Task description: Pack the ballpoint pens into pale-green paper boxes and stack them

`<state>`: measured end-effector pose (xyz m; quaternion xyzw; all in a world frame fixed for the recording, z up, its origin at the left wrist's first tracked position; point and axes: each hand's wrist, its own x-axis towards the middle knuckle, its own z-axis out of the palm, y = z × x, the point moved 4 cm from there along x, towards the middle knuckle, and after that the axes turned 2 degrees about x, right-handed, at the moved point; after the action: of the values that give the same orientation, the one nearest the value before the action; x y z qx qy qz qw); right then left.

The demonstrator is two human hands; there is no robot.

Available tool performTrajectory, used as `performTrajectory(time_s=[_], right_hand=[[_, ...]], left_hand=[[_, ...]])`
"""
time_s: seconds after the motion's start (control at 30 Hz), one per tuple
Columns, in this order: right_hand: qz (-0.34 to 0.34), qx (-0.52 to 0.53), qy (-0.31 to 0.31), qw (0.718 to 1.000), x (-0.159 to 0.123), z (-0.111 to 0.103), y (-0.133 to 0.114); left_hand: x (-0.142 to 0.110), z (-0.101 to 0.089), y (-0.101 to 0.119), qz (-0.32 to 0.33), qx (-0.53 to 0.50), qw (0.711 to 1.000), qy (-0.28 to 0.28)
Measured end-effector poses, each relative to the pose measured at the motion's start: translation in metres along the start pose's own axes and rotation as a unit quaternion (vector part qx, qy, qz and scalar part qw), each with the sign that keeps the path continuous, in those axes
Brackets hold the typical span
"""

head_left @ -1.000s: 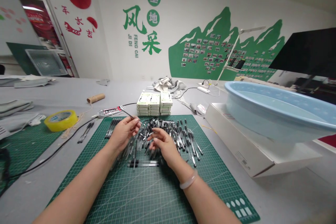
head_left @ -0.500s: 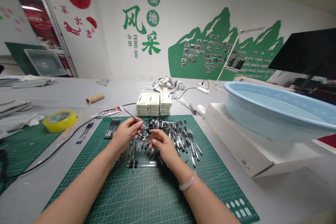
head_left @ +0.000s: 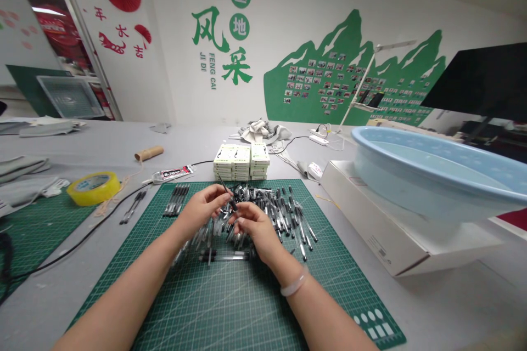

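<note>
Over the pile of clear pens with black caps (head_left: 280, 214), my two hands meet fingertip to fingertip. A thin dark pen refill (head_left: 223, 182) is pinched in my left hand (head_left: 208, 203), its upper end slanting up and to the left. My right hand (head_left: 255, 227) is closed on the black end of a pen (head_left: 234, 205), right at the refill's lower end; the fingers hide how the two meet. Beneath the hands, more clear pens (head_left: 230, 256) lie crosswise on the green cutting mat (head_left: 222, 307).
Small stacked boxes (head_left: 233, 162) stand behind the pile. A row of pens (head_left: 176, 200) lies at the mat's left. Yellow tape (head_left: 94, 188), a black cable (head_left: 82, 249) and a glue packet (head_left: 173, 173) are further left. On the right, a blue basin (head_left: 428, 175) rests on a white box (head_left: 370, 225).
My left hand has moved right, towards my right hand. The refill has swung from a shallow slant to a steeper one, and its lower end now meets the right fingertips.
</note>
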<state>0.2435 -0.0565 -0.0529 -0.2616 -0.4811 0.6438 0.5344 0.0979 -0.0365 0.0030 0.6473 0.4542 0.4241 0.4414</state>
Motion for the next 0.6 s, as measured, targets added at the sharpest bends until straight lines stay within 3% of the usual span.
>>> performTrajectory(time_s=[0.13, 0.2, 0.27, 0.37, 0.47, 0.6], right_hand=[[-0.005, 0.015, 0.018, 1.0, 0.003, -0.006, 0.003], [-0.011, 0.016, 0.024, 1.0, 0.004, -0.008, 0.005], [-0.016, 0.015, 0.034, 0.999, 0.005, -0.01, 0.005], [-0.018, 0.013, 0.054, 0.998, 0.005, -0.012, 0.004], [-0.015, 0.009, 0.062, 0.998, 0.004, -0.012, 0.004], [-0.011, 0.005, 0.062, 0.998, 0.004, -0.012, 0.004]], left_hand=[[0.004, -0.012, -0.004, -0.011, 0.029, 0.999, 0.025], [0.008, -0.024, -0.013, -0.023, 0.11, 0.993, 0.044], [0.012, -0.037, -0.025, -0.038, 0.246, 0.967, 0.048], [0.015, -0.05, -0.048, -0.079, 0.433, 0.898, 0.011], [0.015, -0.051, -0.062, -0.118, 0.499, 0.858, -0.021], [0.014, -0.043, -0.07, -0.138, 0.514, 0.846, -0.019]])
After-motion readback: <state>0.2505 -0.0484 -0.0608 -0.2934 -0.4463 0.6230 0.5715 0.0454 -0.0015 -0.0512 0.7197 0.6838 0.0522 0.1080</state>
